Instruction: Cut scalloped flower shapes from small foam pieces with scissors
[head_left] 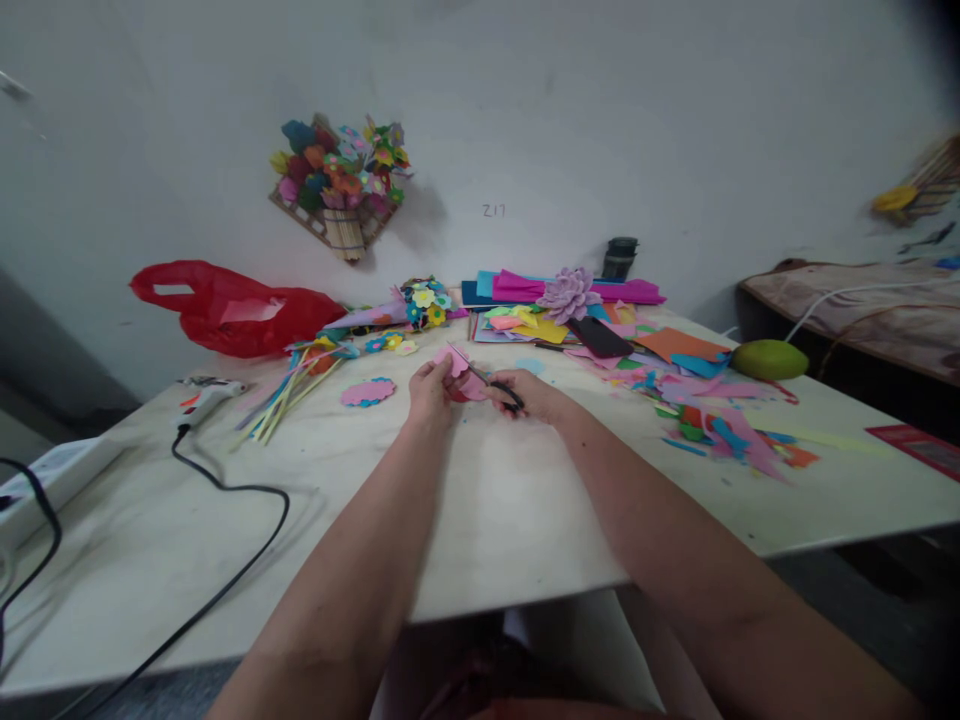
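Observation:
My left hand (433,388) pinches a piece of pink paper (454,360) above the middle of the table. In my right hand (531,394) is a pair of scissors (511,396) with dark handles, its blades reaching left to the paper. A further bit of pink and red paper shows just under the blades, partly hidden by my fingers. To the left, a scalloped pink paper piece (367,391) lies over blue edges on the white table (517,520).
At left are a glue gun (210,398) with a trailing cord, a power strip (56,485), paper strips (289,395) and a red plastic bag (247,315). On the right lie paper scraps (739,430), a dark phone (600,337) and a green mango-like fruit (769,359).

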